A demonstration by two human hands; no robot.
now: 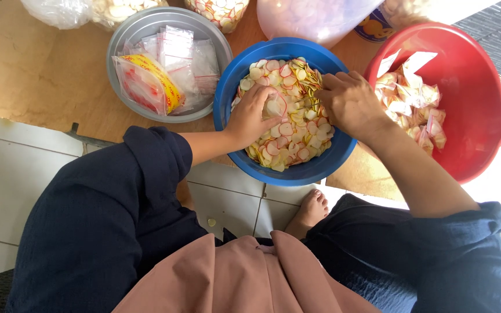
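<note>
Both my hands are down in the blue bowl (227,104) at the centre of the frame, heaped with thin, round, pale crackers (294,130) edged in red and yellow. My left hand (251,119) pinches a small clear bag (275,106); my right hand (350,103) curls closed over the dry chips. The smooth red plastic basin (476,98) at right holds filled packets (410,104); the grey metal bowl (146,23) at upper left holds empty bags (172,55).
</note>
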